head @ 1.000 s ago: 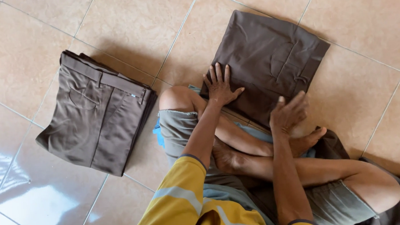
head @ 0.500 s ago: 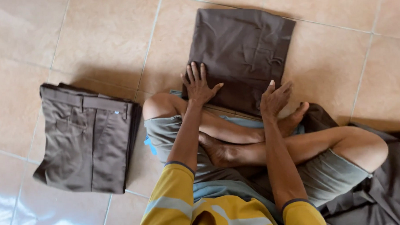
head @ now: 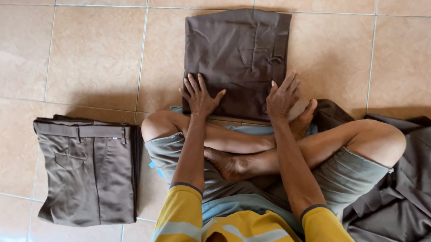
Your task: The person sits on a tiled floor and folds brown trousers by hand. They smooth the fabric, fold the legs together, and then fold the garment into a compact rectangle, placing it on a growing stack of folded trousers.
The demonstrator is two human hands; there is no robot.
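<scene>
The folded dark brown trousers (head: 236, 59) were laid flat on the tan tiled floor (head: 93, 54), directly beyond the crossed bare legs (head: 272, 147) of the seated person, with a back pocket and belt loop turned upward near the far right corner. The left hand (head: 199, 95) was pressed palm down on the near left part of these trousers, fingers spread and released, nothing being grasped. The right hand (head: 282, 97) was likewise laid flat on the near right edge of the trousers, fingers extended and slightly apart, with no cloth gathered in it. Just beside the right hand, at the near right corner of the trousers, a bare foot (head: 304, 117) was seen, touching or very nearly touching the cloth; which could not be told. To the left of the folded trousers, and well apart from them, a stack of folded lighter brown trousers (head: 87, 174) was seen, with the waistbands turned toward the far side. To the right of the folded trousers, beyond the person's knee, a loose heap of dark brown cloth (head: 404, 189) was spread on the floor, unfolded and creased. Grey-green shorts (head: 352, 173) and yellow sleeves (head: 179, 215) with pale stripes were worn by the person.
</scene>
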